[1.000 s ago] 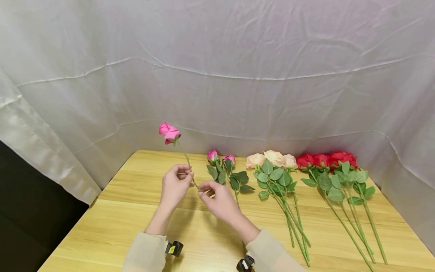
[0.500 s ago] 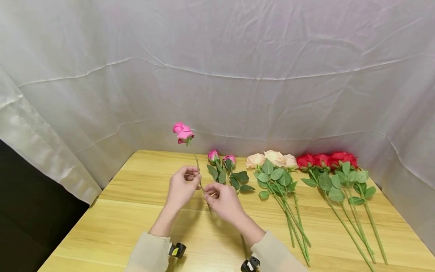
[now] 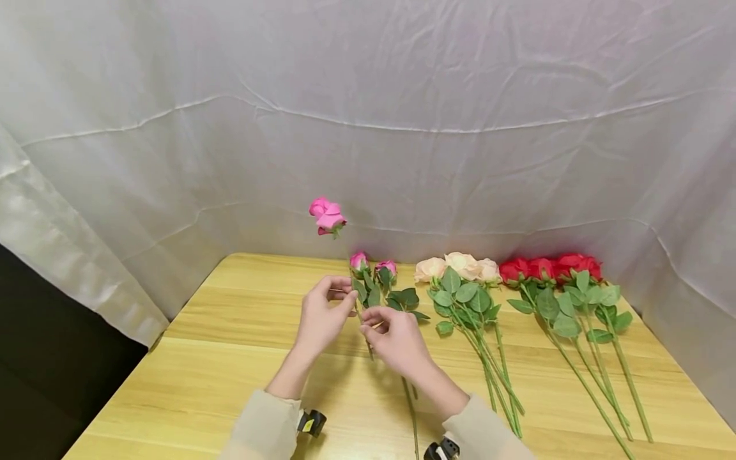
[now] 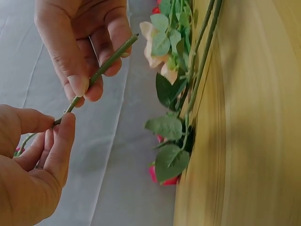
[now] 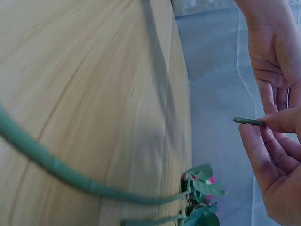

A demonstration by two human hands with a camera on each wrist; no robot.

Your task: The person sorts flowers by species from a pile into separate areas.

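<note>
A pink rose (image 3: pixel 328 216) is held up above the table, its bloom leaning left and its stem running down to the right. My left hand (image 3: pixel 323 314) pinches the stem between thumb and fingers. Just below it, my right hand (image 3: pixel 397 338) pinches the lower stem (image 4: pixel 110 61), whose cut end sticks out past the fingers. In the right wrist view only a short tip of this stem (image 5: pixel 247 121) shows. Two more pink roses (image 3: pixel 386 268) lie on the table behind the hands, partly covered by the right hand.
To the right on the wooden table (image 3: pixel 201 383) lie peach roses (image 3: pixel 462 266) and, farther right, red roses (image 3: pixel 575 266), all with stems toward the front. A pale cloth (image 3: pixel 368 128) hangs behind the table. A dark area (image 3: pixel 52 358) lies left of the table.
Both hands have moved to the right with the pink rose, bringing it in front of the pink roses on the table. The grip of both hands on the stem looks the same.
</note>
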